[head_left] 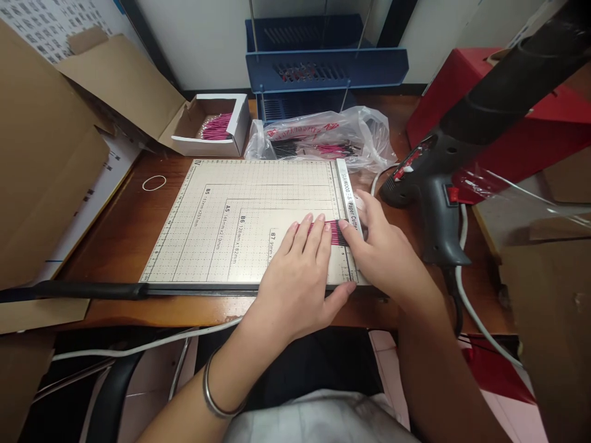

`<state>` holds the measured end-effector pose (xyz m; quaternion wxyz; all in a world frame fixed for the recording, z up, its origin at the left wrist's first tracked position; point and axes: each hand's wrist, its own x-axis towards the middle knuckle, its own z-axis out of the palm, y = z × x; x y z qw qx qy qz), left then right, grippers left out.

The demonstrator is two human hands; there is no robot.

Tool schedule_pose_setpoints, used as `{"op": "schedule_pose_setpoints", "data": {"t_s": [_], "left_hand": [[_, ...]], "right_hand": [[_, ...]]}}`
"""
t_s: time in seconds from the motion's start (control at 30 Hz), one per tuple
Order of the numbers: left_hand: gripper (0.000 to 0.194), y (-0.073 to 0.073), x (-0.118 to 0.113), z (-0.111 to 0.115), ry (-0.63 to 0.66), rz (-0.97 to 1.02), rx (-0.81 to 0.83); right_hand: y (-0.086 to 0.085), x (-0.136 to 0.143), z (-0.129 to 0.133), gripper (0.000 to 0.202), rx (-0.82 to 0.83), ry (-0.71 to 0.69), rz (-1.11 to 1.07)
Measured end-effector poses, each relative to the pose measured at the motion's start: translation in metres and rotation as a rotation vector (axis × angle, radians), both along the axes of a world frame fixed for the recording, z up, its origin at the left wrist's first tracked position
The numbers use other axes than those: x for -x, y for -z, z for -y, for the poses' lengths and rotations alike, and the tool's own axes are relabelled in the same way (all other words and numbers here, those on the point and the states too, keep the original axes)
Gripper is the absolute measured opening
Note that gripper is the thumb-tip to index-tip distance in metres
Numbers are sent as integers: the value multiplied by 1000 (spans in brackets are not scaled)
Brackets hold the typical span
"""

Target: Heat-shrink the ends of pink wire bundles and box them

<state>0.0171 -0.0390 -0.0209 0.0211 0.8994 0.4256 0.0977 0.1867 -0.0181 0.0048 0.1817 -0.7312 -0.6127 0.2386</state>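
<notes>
A row of pink strands with black ends (336, 234) lies on the lower right of the paper cutter board (258, 178). My left hand (300, 277) rests flat over them, its fingers stretched out and pointing away from me, the thumb apart near the front edge. My right hand (385, 246) is at the cutter's right edge, by the metal strip (347, 191). Its thumb touches the black ends, while its other fingers reach past the strip and are partly hidden. The cutter's black handle (96, 290) lies down along the front edge.
A white box of pink strands (207, 146) and a plastic bag (318, 126) stand behind the board, below a blue rack (323, 67). A black heat gun (438, 191) is at the right, before a red box (480, 111). Cardboard (41, 166) stands left; a white cord (138, 349) crosses the front.
</notes>
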Motion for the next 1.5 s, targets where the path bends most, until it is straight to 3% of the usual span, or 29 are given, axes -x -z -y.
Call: {"op": "schedule_pose_setpoints", "data": {"t_s": [0.3,0.63,1.5], "left_hand": [[96,2,0,1,-3,10,-8],[113,1,-1,0,-13,12,9],[114,3,-2,0,-18,0,-8]], "right_hand": [[1,3,12,66,47,-6,83],[5,4,17,64,4,-23,-29],[11,-4,20,62,13,-90,-98]]}}
